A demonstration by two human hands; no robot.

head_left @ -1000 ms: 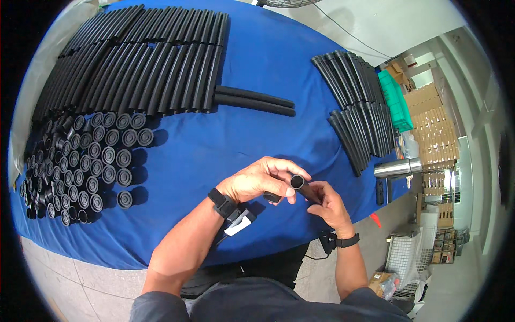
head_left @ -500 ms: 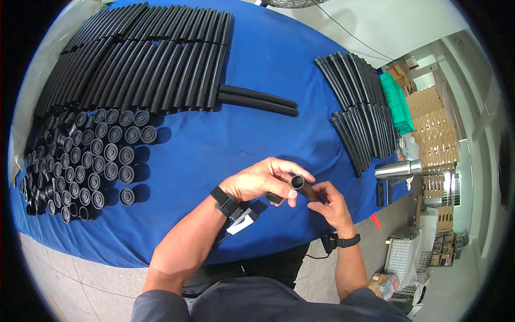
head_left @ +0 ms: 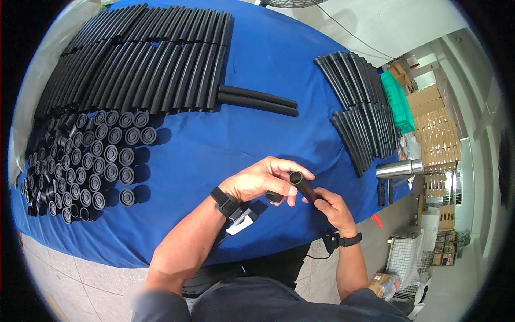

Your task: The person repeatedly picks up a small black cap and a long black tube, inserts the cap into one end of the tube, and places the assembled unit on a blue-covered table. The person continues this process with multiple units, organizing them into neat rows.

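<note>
A short black tube (head_left: 304, 188) is tilted over the near part of the table, its open end facing up toward me. My right hand (head_left: 335, 209) is closed round its lower part. At the upper end, my left hand (head_left: 263, 178) has its thumb and fingers about the rim. A small round black cap (head_left: 273, 197) sits in the curled lower fingers of that same hand, partly hidden. Many similar ribbed black caps (head_left: 111, 154) stand at the left of the table, below rows of long black tubes (head_left: 139, 75).
Two black tubes (head_left: 257, 101) lie crosswise in the middle of the blue cloth (head_left: 257, 48). More black tubes with wider ends (head_left: 354, 80) lie in rows at the right. Beyond them are a green crate (head_left: 397, 102) and a steel flask (head_left: 398, 169).
My right hand has shifted slightly down and to the right along the tube, baring more of it. The tube's open end has moved slightly up and left. My left hand has barely moved.
</note>
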